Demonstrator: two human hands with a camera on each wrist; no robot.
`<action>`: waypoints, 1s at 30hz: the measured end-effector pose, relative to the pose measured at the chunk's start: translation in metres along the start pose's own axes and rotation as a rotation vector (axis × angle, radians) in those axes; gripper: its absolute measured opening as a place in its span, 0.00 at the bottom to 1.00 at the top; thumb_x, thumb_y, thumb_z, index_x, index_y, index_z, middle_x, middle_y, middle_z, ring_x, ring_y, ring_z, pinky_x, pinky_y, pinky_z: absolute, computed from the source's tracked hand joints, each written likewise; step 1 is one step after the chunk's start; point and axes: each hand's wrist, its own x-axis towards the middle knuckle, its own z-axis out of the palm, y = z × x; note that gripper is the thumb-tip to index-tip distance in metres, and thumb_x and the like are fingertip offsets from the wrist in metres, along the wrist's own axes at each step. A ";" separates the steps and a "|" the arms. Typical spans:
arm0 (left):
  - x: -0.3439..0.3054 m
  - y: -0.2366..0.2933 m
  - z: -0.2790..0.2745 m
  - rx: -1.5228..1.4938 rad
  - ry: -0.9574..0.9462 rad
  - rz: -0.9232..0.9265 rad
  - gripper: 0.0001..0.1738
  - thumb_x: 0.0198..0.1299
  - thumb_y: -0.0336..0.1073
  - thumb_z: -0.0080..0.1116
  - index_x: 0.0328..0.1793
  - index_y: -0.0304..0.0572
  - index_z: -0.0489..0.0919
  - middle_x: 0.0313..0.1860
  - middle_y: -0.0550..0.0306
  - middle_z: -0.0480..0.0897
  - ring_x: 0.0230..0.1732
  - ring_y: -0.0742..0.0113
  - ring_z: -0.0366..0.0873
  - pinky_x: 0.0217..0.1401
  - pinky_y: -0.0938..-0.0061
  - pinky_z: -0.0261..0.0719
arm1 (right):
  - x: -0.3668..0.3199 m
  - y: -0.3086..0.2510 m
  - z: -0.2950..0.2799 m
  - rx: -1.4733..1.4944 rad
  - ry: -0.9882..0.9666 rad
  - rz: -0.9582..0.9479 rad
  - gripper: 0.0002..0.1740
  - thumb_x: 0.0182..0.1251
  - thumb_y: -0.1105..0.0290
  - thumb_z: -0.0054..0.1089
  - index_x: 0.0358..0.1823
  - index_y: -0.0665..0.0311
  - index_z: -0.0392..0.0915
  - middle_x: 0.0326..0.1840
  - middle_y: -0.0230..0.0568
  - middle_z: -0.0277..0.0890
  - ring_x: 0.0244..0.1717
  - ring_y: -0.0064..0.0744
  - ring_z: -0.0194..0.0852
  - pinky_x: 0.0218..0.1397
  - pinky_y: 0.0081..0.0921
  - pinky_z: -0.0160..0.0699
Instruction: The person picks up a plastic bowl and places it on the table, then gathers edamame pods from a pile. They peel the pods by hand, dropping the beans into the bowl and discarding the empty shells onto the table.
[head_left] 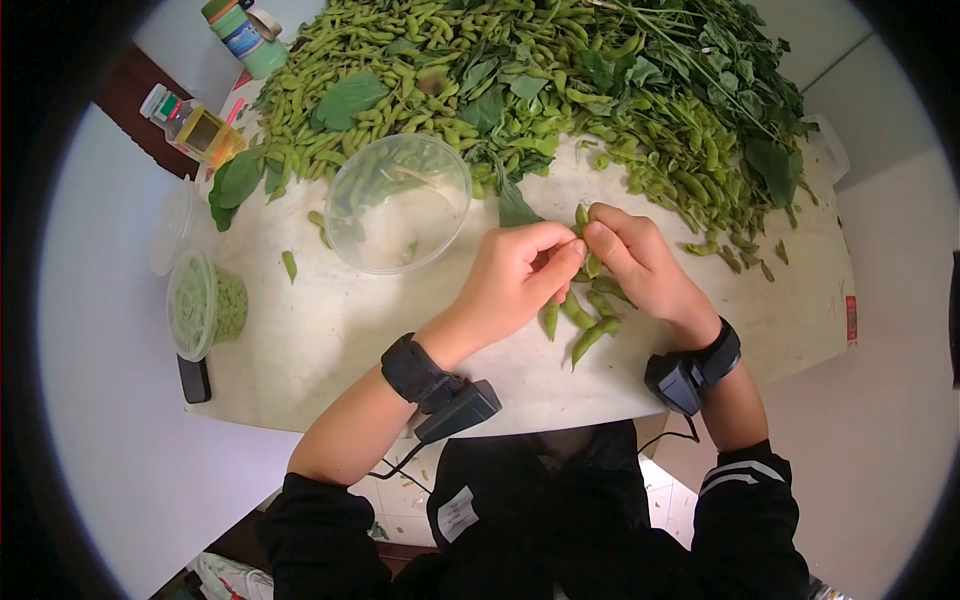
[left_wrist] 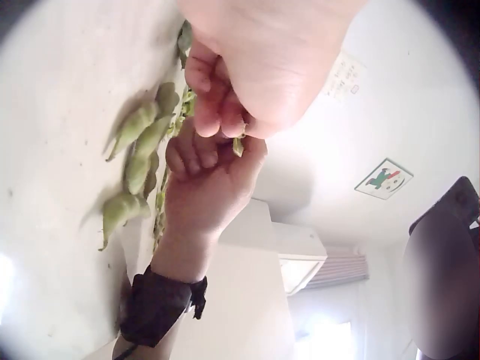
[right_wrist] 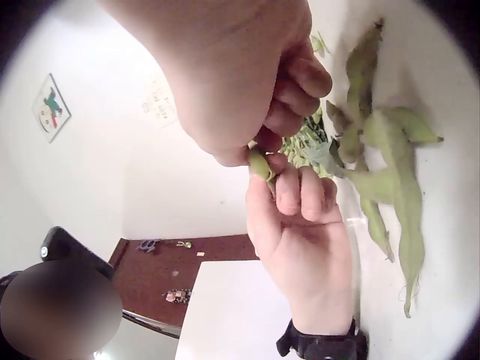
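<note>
Both hands meet above the table around one green pod [right_wrist: 260, 163]. The left hand [head_left: 515, 280] pinches its near end between thumb and forefinger, the other fingers curled. On the pod's other side, the right hand [head_left: 645, 262] grips it with thumb and curled forefinger; part of the pod shows between the hands in the head view. Several loose pods [head_left: 596, 340] lie on the table just below the hands. In the left wrist view, the pod [left_wrist: 238, 145] shows as a small green piece at the fingertips. Whether it is split cannot be told.
A big heap of pods and leaves [head_left: 420, 90] covers the table's far side. Left of the hands stands a clear bowl [head_left: 345, 225] with scraps in it. Farther left are a tub of shelled beans [head_left: 230, 305], a lid [head_left: 172, 228], an oil bottle [head_left: 200, 132] and a green bottle [head_left: 243, 40].
</note>
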 end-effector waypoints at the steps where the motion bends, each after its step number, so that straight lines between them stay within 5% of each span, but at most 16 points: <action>1: 0.000 0.000 -0.001 0.000 0.000 0.000 0.09 0.58 0.31 0.48 0.28 0.32 0.73 0.16 0.63 0.71 0.18 0.81 0.67 0.19 0.85 0.64 | 0.000 0.001 0.000 0.000 0.000 0.000 0.16 0.65 0.64 0.41 0.24 0.69 0.63 0.14 0.39 0.57 0.19 0.27 0.54 0.23 0.25 0.57; 7: 0.001 0.001 -0.004 -0.047 -0.024 -0.041 0.10 0.59 0.33 0.48 0.30 0.31 0.73 0.18 0.64 0.71 0.18 0.81 0.68 0.20 0.86 0.64 | -0.002 0.000 0.001 -0.084 -0.025 -0.002 0.14 0.66 0.65 0.38 0.28 0.68 0.61 0.16 0.43 0.58 0.19 0.33 0.55 0.25 0.27 0.60; 16: 0.004 0.003 -0.006 -0.303 -0.068 -0.079 0.12 0.60 0.36 0.47 0.29 0.35 0.72 0.17 0.66 0.69 0.19 0.82 0.67 0.22 0.87 0.64 | -0.005 -0.001 0.005 0.282 -0.010 0.149 0.17 0.69 0.59 0.32 0.25 0.62 0.59 0.19 0.23 0.49 0.22 0.13 0.48 0.20 0.12 0.52; 19: 0.003 0.000 -0.003 -0.243 -0.059 -0.087 0.11 0.60 0.34 0.47 0.29 0.34 0.72 0.17 0.65 0.70 0.19 0.82 0.67 0.21 0.87 0.63 | -0.004 0.001 0.003 0.402 -0.011 0.261 0.18 0.68 0.60 0.36 0.23 0.64 0.61 0.18 0.25 0.55 0.22 0.16 0.50 0.23 0.17 0.54; 25: 0.001 -0.005 0.001 -0.002 -0.027 0.008 0.09 0.59 0.32 0.47 0.29 0.34 0.71 0.18 0.65 0.70 0.19 0.82 0.66 0.20 0.86 0.63 | 0.000 -0.006 0.008 0.293 0.047 0.121 0.19 0.67 0.60 0.41 0.22 0.65 0.66 0.19 0.23 0.59 0.23 0.15 0.53 0.24 0.17 0.55; 30: 0.001 0.001 -0.002 -0.166 -0.072 -0.058 0.11 0.60 0.34 0.46 0.27 0.36 0.70 0.18 0.66 0.69 0.19 0.82 0.64 0.20 0.87 0.62 | -0.003 -0.005 -0.001 0.524 -0.085 0.353 0.16 0.66 0.60 0.43 0.27 0.64 0.67 0.18 0.21 0.56 0.19 0.11 0.47 0.19 0.13 0.47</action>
